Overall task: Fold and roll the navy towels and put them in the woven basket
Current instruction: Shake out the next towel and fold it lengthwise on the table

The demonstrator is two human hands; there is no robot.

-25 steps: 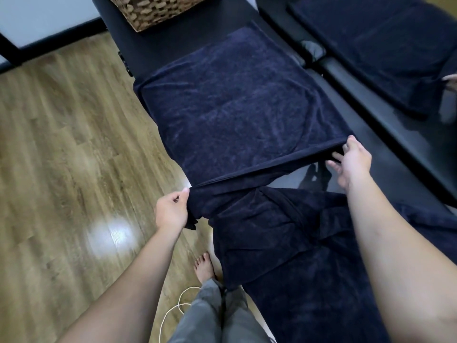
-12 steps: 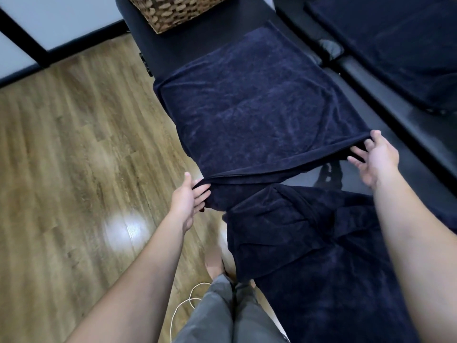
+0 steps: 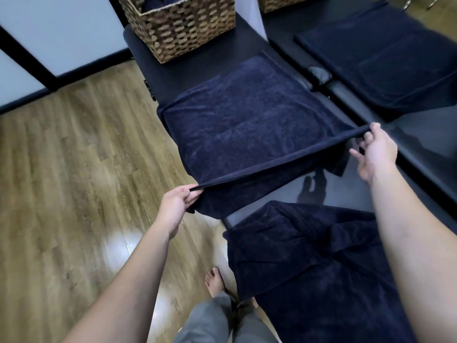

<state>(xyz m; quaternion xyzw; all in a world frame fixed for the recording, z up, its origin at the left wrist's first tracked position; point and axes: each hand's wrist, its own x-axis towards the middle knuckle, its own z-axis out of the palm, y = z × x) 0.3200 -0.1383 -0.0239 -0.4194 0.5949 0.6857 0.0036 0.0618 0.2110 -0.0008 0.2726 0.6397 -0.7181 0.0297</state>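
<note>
Navy towel (image 3: 247, 125) spread flat on black tabletop (image 3: 197, 70), near woven basket (image 3: 183, 28). Near edge pinched tight at both corners by left hand (image 3: 176, 203) and right hand (image 3: 377, 149).

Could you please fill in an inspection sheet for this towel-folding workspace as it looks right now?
Surface: black padded bench, glossy.
Job's things: navy towel spread on the bench, near edge lifted taut; woven basket at the far end, dark cloth inside.
Clutter: rumpled towel pile at the near end.
Grippers: left hand pinches the left corner; right hand holds the right corner.
Cables: nothing seen.
Surroundings: wood floor; mirror on the right.
</note>
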